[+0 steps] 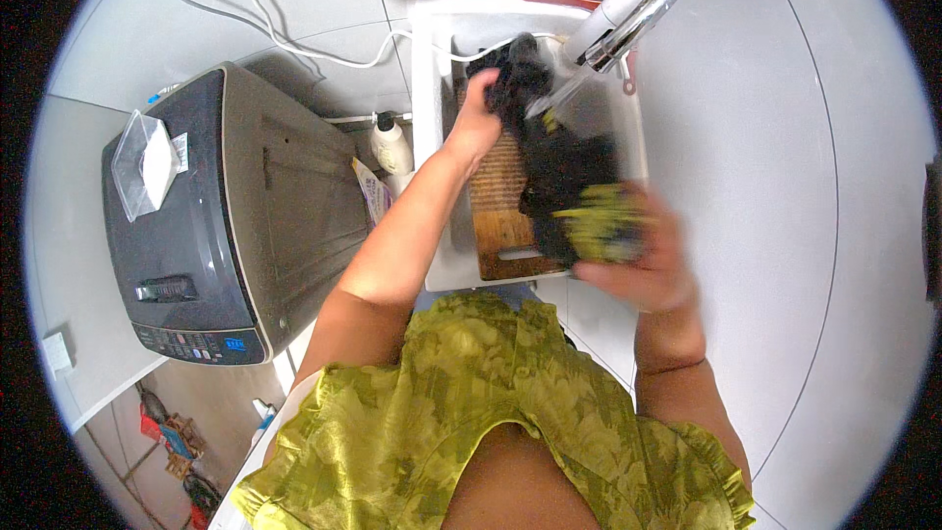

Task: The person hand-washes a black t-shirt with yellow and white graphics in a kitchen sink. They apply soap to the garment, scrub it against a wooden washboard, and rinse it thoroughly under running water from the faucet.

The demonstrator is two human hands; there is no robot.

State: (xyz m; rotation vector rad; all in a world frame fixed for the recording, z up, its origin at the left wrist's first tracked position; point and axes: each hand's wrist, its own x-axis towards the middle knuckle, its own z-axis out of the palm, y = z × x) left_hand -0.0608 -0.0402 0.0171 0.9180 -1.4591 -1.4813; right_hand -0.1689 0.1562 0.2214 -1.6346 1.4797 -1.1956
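Note:
In the white sink, a wooden washboard lies with dark wet cloth spread over its right side. My left hand grips a bunched end of the dark cloth near the sink's far left. My right hand, blurred by motion, is at the near right edge of the sink with a scrub brush or similar yellow-green thing in or under its fingers; blur hides exactly what it is. Water runs from the chrome faucet onto the cloth between my hands.
A top-loading washing machine stands at the left, a clear plastic container on its lid. Between it and the sink are a white bottle and a packet. A white cord crosses the sink's far left rim.

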